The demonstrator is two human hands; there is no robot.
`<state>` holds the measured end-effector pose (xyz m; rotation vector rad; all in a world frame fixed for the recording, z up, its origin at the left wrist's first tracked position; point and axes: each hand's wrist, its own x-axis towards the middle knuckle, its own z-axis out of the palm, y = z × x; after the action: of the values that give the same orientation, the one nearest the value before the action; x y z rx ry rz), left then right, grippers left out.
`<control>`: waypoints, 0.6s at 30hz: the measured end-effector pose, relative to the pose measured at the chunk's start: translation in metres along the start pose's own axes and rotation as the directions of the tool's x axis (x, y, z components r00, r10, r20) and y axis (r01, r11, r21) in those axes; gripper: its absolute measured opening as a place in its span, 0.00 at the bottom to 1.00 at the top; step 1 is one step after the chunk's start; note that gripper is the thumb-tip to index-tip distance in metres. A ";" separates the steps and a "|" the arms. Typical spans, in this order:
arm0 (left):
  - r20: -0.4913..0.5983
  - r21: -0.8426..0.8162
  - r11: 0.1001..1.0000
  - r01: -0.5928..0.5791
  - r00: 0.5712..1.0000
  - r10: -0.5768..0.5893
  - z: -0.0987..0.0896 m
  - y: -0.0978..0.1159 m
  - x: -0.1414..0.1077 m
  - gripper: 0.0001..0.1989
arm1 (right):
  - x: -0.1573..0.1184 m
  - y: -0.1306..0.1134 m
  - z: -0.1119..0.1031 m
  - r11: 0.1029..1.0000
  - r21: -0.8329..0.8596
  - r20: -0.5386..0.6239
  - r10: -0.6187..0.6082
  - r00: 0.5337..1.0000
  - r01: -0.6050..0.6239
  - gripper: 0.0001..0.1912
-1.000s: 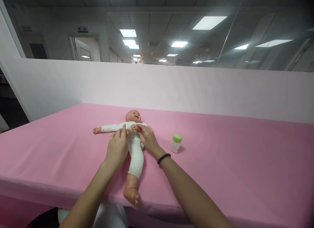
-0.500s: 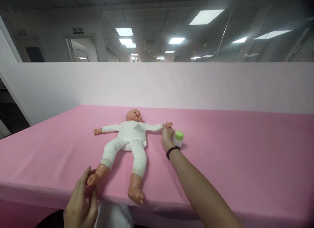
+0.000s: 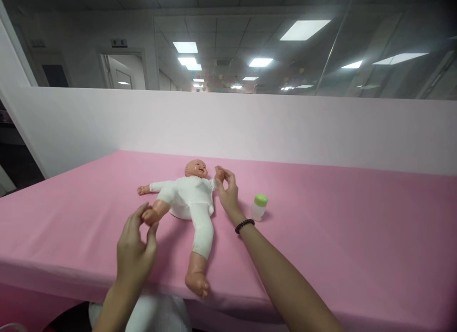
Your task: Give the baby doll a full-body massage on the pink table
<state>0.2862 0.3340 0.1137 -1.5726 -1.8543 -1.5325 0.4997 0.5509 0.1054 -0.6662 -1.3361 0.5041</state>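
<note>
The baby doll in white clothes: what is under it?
Under the baby doll in white clothes lies the pink tablecloth. The table beneath the cloth is covered and cannot be seen.

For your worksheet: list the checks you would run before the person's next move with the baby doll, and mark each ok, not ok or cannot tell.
1. Left hand holds a foot of the plastic baby doll in white clothes: ok.
2. Right hand holds the doll's hand: ok.
3. Doll lies face up on the pink tablecloth: ok.
4. Small clear bottle with green cap stands upright, apart from both hands: ok.
5. Grip firmness: cannot tell.
</note>
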 end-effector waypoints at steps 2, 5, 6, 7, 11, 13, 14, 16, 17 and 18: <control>0.085 -0.027 0.998 -0.051 0.995 0.053 0.015 0.014 0.025 0.20 | -0.008 -0.002 0.005 0.993 -0.104 0.110 -0.044 0.993 0.055 0.20; 0.224 -0.005 0.994 -0.110 0.968 0.109 0.043 0.029 0.047 0.22 | -0.016 0.000 0.005 0.934 -0.290 0.290 -0.120 0.950 0.207 0.19; 0.267 0.015 0.991 -0.129 0.956 0.121 0.052 0.032 0.049 0.23 | -0.018 0.001 0.004 0.905 -0.328 0.363 -0.143 0.921 0.270 0.18; 0.305 0.034 0.988 -0.149 0.943 0.132 0.059 0.034 0.050 0.25 | -0.019 0.001 0.004 0.879 -0.350 0.429 -0.157 0.890 0.324 0.18; 0.333 0.039 0.984 -0.174 0.931 0.151 0.072 0.034 0.047 0.27 | -0.020 0.000 0.004 0.841 -0.372 0.525 -0.157 0.836 0.392 0.18; 0.304 -0.017 0.989 -0.144 0.942 0.142 0.065 0.031 0.045 0.24 | -0.020 -0.001 0.005 0.862 -0.364 0.479 -0.153 0.864 0.354 0.18; 0.280 -0.049 0.991 -0.128 0.950 0.137 0.058 0.029 0.044 0.23 | -0.019 -0.002 0.006 0.883 -0.354 0.419 -0.146 0.896 0.309 0.18; 0.216 -0.101 0.989 -0.108 0.968 0.127 0.038 0.024 0.040 0.22 | -0.015 -0.003 0.005 0.941 -0.290 0.239 -0.104 0.965 0.174 0.18; 0.173 -0.112 0.989 -0.099 0.978 0.117 0.026 0.021 0.035 0.23 | -0.012 -0.003 0.004 0.967 -0.234 0.139 -0.066 0.988 0.097 0.19; 0.138 -0.109 0.991 -0.083 0.986 0.098 0.013 0.017 0.028 0.24 | -0.008 -0.002 0.001 0.985 -0.168 0.043 -0.019 0.999 0.026 0.20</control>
<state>0.2950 0.3581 0.1384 -1.8318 -1.7731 -1.5344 0.4967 0.5441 0.1010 -0.7827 -1.4343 0.3907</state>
